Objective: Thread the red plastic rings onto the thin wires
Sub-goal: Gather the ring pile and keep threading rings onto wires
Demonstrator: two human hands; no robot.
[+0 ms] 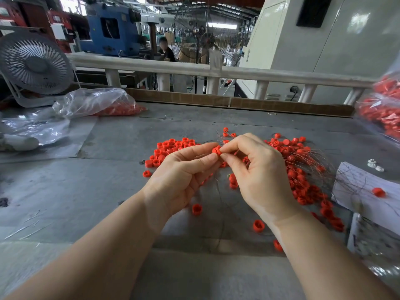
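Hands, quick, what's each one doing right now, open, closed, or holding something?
Left hand: fingers pinch the red ring.
Right hand: thumb and forefinger pinch the same red ring from the other side.

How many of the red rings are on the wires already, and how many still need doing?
I can't count them, but some look done: a heap of rings tangled with thin wires lies on the right. Right now the left hand and right hand pinch one red ring together. Plenty is left: a loose pile behind the left hand, strays on the table, and bags of rings.
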